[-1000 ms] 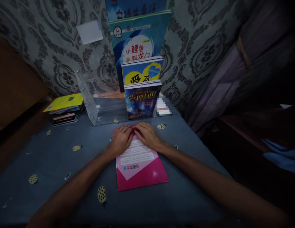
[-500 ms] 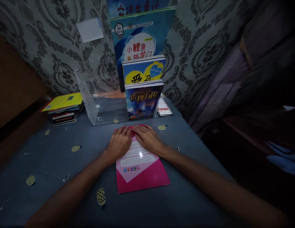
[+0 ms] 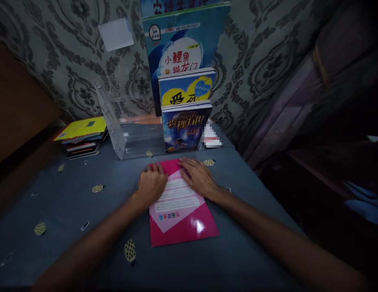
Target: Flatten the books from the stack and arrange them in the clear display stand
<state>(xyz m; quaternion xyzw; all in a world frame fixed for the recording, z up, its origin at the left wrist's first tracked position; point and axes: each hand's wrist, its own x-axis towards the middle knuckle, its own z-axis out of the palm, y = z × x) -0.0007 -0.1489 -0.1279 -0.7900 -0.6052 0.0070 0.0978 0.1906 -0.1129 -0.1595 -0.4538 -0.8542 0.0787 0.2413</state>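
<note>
A pink book (image 3: 189,239) with a pale text panel and small coloured lettering lies flat on the cloth in front of me. On its far left part rests my left hand (image 3: 152,183), palm down, fingers bent and their tips on the cover. My right hand (image 3: 199,177) lies over the far right edge, its fingers stretched forward and the thumb apart. Between the hands a strip of the cover shows. Neither hand has lifted the book.
Behind the book stands a clear acrylic rack (image 3: 114,125) with a dark blue book (image 3: 184,129), a yellow-and-blue book (image 3: 176,87) and a larger teal book (image 3: 182,36). Several stacked books (image 3: 82,132) lie left. A patterned cloth (image 3: 85,202) covers the table; a curtain (image 3: 286,97) hangs right.
My hands have moved apart on the cover, the left slightly toward me and the right outward. A bright reflection has shifted toward the near right of the book, which stays in place.
</note>
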